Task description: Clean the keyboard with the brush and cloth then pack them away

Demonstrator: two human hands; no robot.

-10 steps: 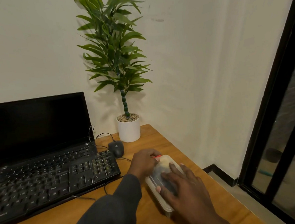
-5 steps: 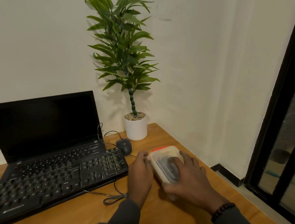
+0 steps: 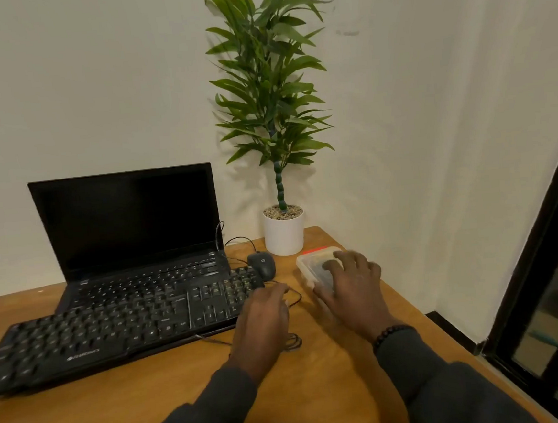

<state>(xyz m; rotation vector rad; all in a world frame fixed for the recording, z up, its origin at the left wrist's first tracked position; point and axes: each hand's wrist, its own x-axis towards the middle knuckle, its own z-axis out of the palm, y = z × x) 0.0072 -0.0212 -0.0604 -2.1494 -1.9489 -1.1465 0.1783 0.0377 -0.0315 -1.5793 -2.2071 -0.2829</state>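
Keyboard untouched | right hand flat on container

Two hands, one keyboard, one container

Right hand is flat on top of a clear plastic lidded box with a red edge, fingers spread over the lid. Left hand sits palm down on the wooden surface just beside the black external keyboard, over a thin black cable. The keyboard overlaps an open black laptop. A dark mouse is near the tall green plant in a white pot.
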